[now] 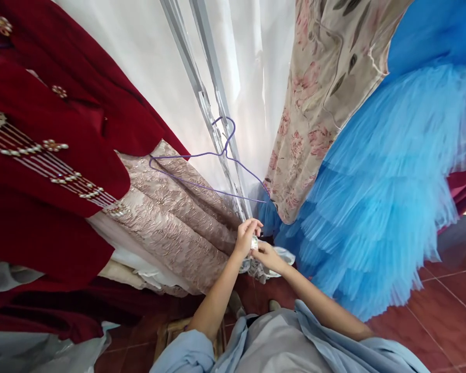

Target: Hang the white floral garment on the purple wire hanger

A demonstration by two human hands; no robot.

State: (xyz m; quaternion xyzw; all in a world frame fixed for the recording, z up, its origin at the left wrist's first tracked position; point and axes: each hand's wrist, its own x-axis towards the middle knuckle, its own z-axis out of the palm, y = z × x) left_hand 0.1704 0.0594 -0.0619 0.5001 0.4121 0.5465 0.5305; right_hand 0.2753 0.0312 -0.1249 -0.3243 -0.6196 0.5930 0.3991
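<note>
White drapery [256,46] hangs across the far side, behind two grey metal uprights [207,77], and reddish tiles [438,311] cover the floor. You have both hands together near the middle of the scene, just below a purple wire hanger [226,151] whose hook shows in front of the uprights. Between your hands is a small pale patterned cloth [255,242]. Your right hand [267,256] pinches it, fingers narrow around its edge. Your left hand [246,238] is against it on the other side, fingers bent and close together; you cannot tell from this view whether they grip it too. Beneath your hands hangs a bunched pale fabric [258,269], too small to make out clearly. To your left are a dark red garment [62,181] with beaded trim and a textured pinkish skirt [171,217]. To your right, a beige floral garment [305,124] hangs beside a bright blue tiered dress [361,186], overlapping it. Your light blue sleeves [188,352] are rolled up.
</note>
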